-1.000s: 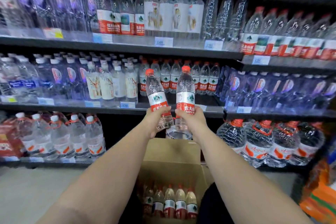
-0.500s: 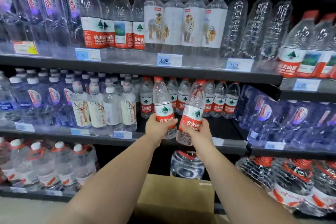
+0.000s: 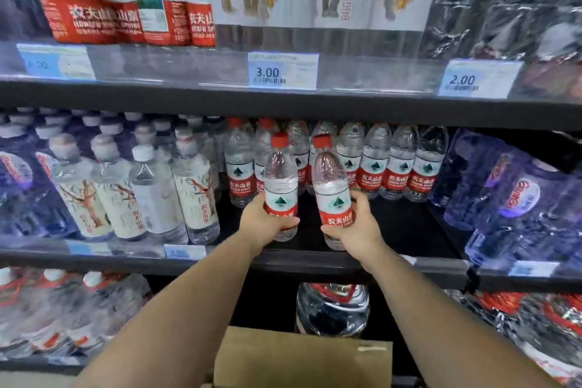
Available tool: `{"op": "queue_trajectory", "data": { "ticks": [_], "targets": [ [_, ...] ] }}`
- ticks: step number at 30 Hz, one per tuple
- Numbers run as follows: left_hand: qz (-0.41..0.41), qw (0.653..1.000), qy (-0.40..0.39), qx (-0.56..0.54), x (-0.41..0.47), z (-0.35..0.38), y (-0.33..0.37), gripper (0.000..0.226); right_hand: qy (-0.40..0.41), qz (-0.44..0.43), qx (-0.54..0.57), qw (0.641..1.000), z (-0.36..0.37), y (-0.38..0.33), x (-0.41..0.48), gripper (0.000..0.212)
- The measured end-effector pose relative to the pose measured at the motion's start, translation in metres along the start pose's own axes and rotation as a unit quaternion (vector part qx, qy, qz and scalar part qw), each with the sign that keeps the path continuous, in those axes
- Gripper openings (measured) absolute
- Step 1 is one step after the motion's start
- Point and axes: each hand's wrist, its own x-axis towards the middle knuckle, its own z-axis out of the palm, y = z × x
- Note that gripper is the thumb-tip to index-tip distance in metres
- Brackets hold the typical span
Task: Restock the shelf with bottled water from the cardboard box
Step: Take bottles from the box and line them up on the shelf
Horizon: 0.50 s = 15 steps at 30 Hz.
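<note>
My left hand (image 3: 263,224) grips a clear water bottle (image 3: 280,179) with a red cap and red label, held upright. My right hand (image 3: 357,230) grips a second bottle of the same kind (image 3: 330,186), upright beside the first. Both bottles hover over the dark bare front strip of the middle shelf (image 3: 315,258), in front of a row of matching red-labelled bottles (image 3: 396,167) at the back. The flap of the cardboard box (image 3: 302,359) shows at the bottom; its inside is out of view.
White-capped bottles with tree labels (image 3: 141,192) stand left of the gap, blue-tinted bottles (image 3: 510,195) to its right. The upper shelf edge (image 3: 283,101) with price tags hangs just above. Large water jugs (image 3: 332,309) fill the bottom shelf.
Both hands have carried their bottles up and forward from above the box into the middle shelf opening. The right bottle, tilted a moment ago, now stands upright. The view has closed in on the shelf.
</note>
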Motion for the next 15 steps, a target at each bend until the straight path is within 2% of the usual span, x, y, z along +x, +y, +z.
{"op": "queue_trajectory", "data": {
  "ticks": [3,6,15],
  "targets": [
    [0.013,0.999,0.000,0.045,0.011,0.004,0.000,0.071,-0.021,0.000,-0.042,0.999,0.010,0.003,0.014,0.086],
    [0.003,0.998,0.018,0.062,0.023,0.012,0.001,0.081,-0.023,-0.012,-0.039,0.999,0.020,0.002,0.026,0.089],
    [0.023,0.997,0.055,0.056,0.052,0.037,-0.002,0.072,-0.002,-0.005,-0.059,0.998,0.026,0.008,0.074,0.088]
  ]
}}
